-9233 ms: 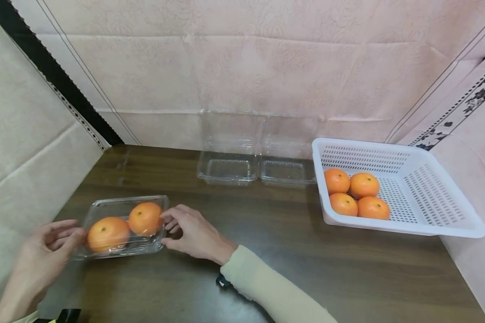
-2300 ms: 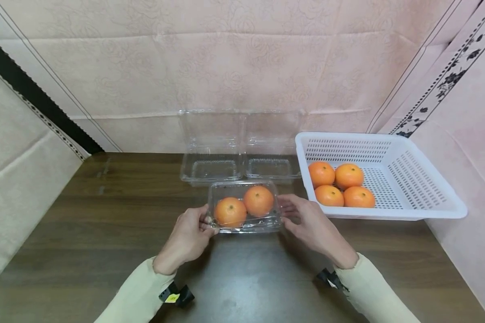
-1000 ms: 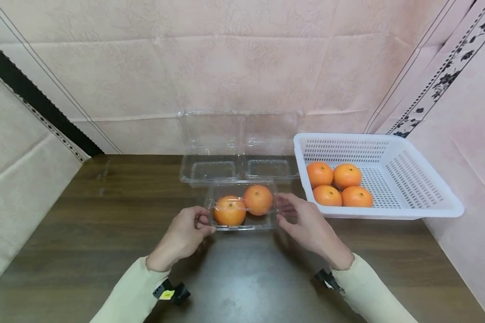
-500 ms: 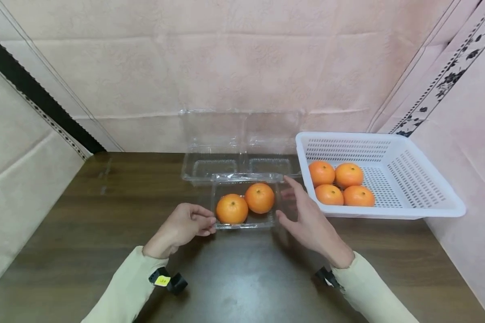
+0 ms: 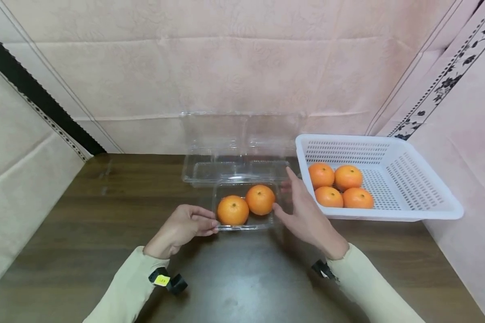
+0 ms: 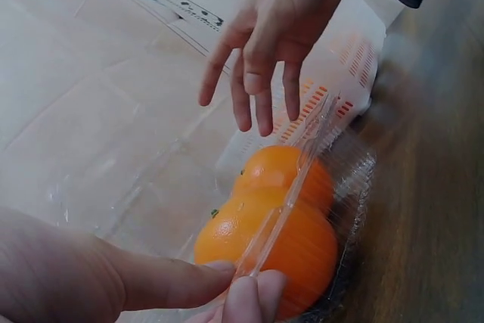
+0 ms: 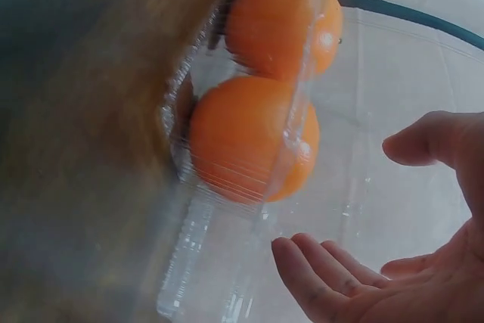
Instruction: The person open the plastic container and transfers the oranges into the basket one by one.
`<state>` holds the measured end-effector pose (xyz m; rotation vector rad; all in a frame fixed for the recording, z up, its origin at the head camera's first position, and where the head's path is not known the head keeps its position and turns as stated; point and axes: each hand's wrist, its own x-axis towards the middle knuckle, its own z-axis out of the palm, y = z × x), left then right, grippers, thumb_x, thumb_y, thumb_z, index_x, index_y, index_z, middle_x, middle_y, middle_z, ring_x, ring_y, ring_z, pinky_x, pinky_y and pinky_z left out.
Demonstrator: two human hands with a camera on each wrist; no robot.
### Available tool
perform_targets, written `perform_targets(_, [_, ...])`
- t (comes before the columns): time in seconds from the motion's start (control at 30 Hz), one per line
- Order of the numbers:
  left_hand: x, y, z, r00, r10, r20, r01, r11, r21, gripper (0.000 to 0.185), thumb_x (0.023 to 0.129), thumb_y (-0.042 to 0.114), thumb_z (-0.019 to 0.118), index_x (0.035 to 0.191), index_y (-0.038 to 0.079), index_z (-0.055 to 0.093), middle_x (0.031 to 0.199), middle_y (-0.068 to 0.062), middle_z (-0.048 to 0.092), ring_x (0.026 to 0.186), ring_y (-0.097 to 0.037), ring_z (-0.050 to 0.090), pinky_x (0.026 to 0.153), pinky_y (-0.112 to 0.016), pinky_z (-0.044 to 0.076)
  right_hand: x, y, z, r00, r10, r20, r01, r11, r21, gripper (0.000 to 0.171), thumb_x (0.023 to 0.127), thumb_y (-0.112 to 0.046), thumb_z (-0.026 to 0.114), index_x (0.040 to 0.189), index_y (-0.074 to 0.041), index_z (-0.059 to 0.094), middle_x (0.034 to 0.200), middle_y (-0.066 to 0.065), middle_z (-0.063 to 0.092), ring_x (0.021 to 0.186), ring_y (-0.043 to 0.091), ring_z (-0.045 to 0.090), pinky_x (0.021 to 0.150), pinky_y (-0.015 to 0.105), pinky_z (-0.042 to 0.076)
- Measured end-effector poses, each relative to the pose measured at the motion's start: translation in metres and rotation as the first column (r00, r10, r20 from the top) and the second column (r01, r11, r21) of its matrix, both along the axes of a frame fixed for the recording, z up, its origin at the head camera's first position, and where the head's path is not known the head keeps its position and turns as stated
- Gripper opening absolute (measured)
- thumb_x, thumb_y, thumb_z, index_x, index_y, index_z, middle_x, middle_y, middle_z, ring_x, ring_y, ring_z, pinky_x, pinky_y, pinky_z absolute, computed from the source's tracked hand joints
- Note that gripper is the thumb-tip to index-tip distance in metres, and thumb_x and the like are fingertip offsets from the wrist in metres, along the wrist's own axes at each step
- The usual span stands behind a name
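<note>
The clear plastic box [image 5: 244, 206] with two round oranges [image 5: 246, 205] sits on the brown table [image 5: 105, 233] between both hands. The left hand [image 5: 182, 226] pinches its left edge. The right hand [image 5: 307, 215] is open just beside its right side.

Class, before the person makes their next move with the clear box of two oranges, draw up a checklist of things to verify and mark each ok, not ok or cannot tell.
1. Lid of the clear box open: ok, it stands raised.
2. Two oranges sit inside the box: ok.
3. Left hand steadies the box: ok, fingertips pinch its near-left rim.
4. Right hand free: ok, fingers straight, holding nothing.
5. White basket clear of the box: ok, apart.
6. Lid hinge intact: cannot tell.
</note>
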<state>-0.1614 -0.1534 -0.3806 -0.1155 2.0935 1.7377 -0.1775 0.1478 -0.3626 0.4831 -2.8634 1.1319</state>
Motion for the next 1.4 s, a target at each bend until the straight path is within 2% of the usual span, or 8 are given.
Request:
perform_targets(0.17, [0.0,0.002,0.0,1.0,-0.007,0.007,0.008,0.999,-0.046,0.032,0.094,0.006,0.072,0.122,-0.006,0.063,0.105,-0.016,0.075,0.091,-0.026,0.074,0.09,-0.04,0.063,-0.001,0.001,0.006,1.0,0.016,0.011,-0.017,0.999,0.034,0.094,0.094,-0.022,0.071,0.164,-0.017,0.009,0.146,0.015,0.046,0.127,0.033,0.057,0.106,0.052,0.054])
perform_targets(0.37, [0.0,0.002,0.001,0.999,-0.016,0.028,0.018,0.998,-0.062,0.034,0.094,0.009,0.073,0.123,-0.004,0.062,0.103,-0.015,0.075,0.089,-0.025,0.074,0.089,-0.037,0.064,-0.001,0.0,0.015,0.997,0.079,-0.009,-0.077,0.986,0.149,0.071,0.094,-0.024,0.071,0.155,-0.015,0.037,0.141,0.01,0.046,0.122,0.025,0.054,0.105,0.048,0.054])
perform_targets(0.5, [-0.001,0.002,-0.001,0.999,-0.014,0.042,0.016,0.998,-0.063,0.032,0.094,0.009,0.073,0.122,-0.003,0.063,0.102,-0.015,0.076,0.089,-0.026,0.074,0.088,-0.037,0.064,0.0,0.001,0.023,0.983,0.178,-0.049,-0.161,0.955,0.249,0.056,0.094,-0.027,0.072,0.145,-0.015,0.052,0.133,0.005,0.05,0.111,0.018,0.053,0.095,0.037,0.056])
perform_targets(0.63, [-0.001,0.002,-0.001,0.999,-0.014,0.046,0.017,0.997,-0.076,0.031,0.094,0.009,0.073,0.121,-0.001,0.063,0.102,-0.015,0.076,0.09,-0.027,0.074,0.088,-0.037,0.064,-0.001,0.003,0.031,0.952,0.297,-0.075,-0.254,0.903,0.346,0.049,0.093,-0.032,0.074,0.136,-0.012,0.061,0.129,0.002,0.052,0.11,0.015,0.053,0.091,0.031,0.057])
perform_targets(0.73, [-0.001,0.002,0.0,0.999,-0.016,0.04,0.02,0.997,-0.08,0.031,0.094,0.01,0.074,0.12,-0.001,0.064,0.104,-0.017,0.075,0.09,-0.027,0.074,0.088,-0.037,0.064,-0.004,0.003,0.038,0.937,0.342,-0.064,-0.283,0.857,0.431,0.054,0.091,-0.038,0.076,0.136,-0.011,0.062,0.132,0.003,0.052,0.112,0.015,0.052,0.094,0.031,0.058])
perform_targets(0.87, [-0.001,0.002,0.001,0.999,-0.019,0.042,0.022,0.997,-0.074,0.032,0.094,0.011,0.074,0.121,-0.002,0.063,0.107,-0.019,0.075,0.089,-0.026,0.074,0.088,-0.037,0.064,-0.01,0.001,0.048,0.93,0.366,-0.023,-0.309,0.816,0.488,0.06,0.089,-0.039,0.079,0.139,-0.012,0.06,0.131,0.004,0.054,0.109,0.017,0.053,0.091,0.031,0.059])
perform_targets(1.2, [-0.002,0.0,0.002,0.999,-0.032,0.03,0.033,0.999,-0.037,0.033,0.095,0.009,0.072,0.122,-0.005,0.061,0.109,-0.02,0.074,0.09,-0.026,0.075,0.089,-0.039,0.064,-0.027,-0.009,0.066,0.913,0.407,0.034,-0.361,0.767,0.531,0.059,0.087,-0.033,0.08,0.14,-0.015,0.059,0.132,0.004,0.055,0.104,0.018,0.054,0.089,0.031,0.056])
perform_targets(1.4, [-0.001,0.0,0.002,0.999,-0.028,0.044,0.026,0.999,0.035,0.03,0.097,0.003,0.067,0.123,-0.009,0.059,0.11,-0.021,0.073,0.091,-0.026,0.076,0.091,-0.04,0.063,-0.032,-0.016,0.073,0.904,0.42,0.081,-0.396,0.749,0.532,0.059,0.085,-0.028,0.081,0.139,-0.017,0.059,0.133,0.002,0.053,0.109,0.019,0.058,0.096,0.035,0.057])
